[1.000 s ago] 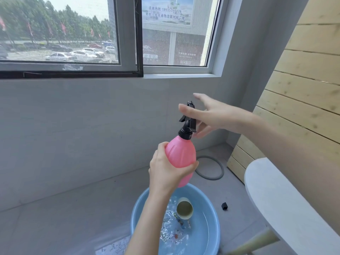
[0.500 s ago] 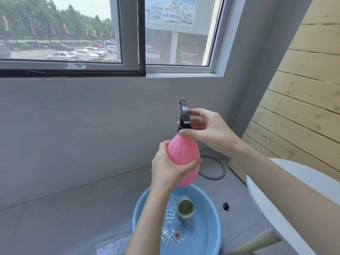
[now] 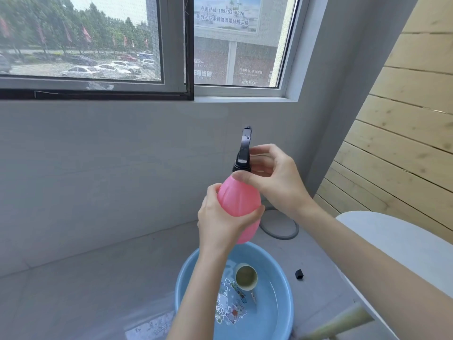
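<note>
**potted_fern:** so which way is the pink spray bottle [image 3: 239,200] sitting, relative to the hands?

**drip_tray:** It's held up in front of the person, roughly upright. The long axis runs top to bottom, with the black spray head [image 3: 244,153] on top. The left hand [image 3: 220,222] grips the belly from the near, lower side. The right hand [image 3: 274,177] comes in from the right, thumb and fingers curled round the base of the spray head, so it's the nearer hand up there. Looks like a twist is next, but whether on or off, can't tell.

**potted_fern:** and underneath?

**drip_tray:** A blue basin [image 3: 279,278] of water sits on the grey floor right below, with a cup [image 3: 246,277] in it. Near the basin there's a small black cap [image 3: 299,274], and a grey ring [image 3: 282,235] lies closer to the wall. Off to the right is a white round top [image 3: 404,246] and a wood-plank wall, and there's a window above.
</note>
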Motion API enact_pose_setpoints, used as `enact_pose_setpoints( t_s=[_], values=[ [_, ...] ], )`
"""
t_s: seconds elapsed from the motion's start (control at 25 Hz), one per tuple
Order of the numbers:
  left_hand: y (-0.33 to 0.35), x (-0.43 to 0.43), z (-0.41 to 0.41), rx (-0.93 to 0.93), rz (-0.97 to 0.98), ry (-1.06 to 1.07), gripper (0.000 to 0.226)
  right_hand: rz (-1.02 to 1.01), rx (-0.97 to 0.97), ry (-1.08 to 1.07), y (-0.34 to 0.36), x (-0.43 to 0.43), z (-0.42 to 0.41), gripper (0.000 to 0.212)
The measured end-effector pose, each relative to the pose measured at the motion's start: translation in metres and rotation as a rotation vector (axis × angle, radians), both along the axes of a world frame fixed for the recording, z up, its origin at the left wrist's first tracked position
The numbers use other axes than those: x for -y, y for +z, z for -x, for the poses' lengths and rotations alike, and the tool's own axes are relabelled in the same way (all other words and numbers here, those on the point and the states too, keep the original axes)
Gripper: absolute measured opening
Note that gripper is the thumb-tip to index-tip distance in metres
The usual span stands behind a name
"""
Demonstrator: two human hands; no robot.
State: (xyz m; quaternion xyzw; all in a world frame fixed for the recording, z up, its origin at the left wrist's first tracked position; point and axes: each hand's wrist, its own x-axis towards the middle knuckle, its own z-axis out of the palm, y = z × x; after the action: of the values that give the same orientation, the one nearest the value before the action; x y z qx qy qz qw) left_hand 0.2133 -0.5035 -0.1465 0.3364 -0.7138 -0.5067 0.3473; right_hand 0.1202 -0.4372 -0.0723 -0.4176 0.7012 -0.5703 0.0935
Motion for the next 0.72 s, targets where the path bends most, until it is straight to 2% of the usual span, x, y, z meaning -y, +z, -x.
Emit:
enact_pose_setpoints(
  t_s=[0.16,0.32,0.44,0.6,0.72],
  values=[
    [0.000,0.000,0.000,-0.003,0.011,0.023,0.075,0.117,-0.027,-0.172,-0.010,0.010,-0.019,0.061],
    [-0.001,0.001,0.000,-0.022,-0.019,0.031,0.074,0.148,-0.094,-0.218,-0.014,0.012,-0.032,0.063],
    [-0.002,0.006,-0.002,-0.040,-0.019,0.042,0.073,0.130,-0.191,-0.179,-0.015,0.001,-0.035,0.047],
    [-0.004,0.007,-0.004,-0.026,-0.014,0.060,0.075,0.150,-0.223,-0.167,-0.011,-0.022,-0.027,0.012],
    [-0.003,0.008,-0.005,-0.018,-0.025,0.061,0.073,0.233,-0.344,-0.365,-0.004,-0.034,-0.016,0.017]
  ],
)
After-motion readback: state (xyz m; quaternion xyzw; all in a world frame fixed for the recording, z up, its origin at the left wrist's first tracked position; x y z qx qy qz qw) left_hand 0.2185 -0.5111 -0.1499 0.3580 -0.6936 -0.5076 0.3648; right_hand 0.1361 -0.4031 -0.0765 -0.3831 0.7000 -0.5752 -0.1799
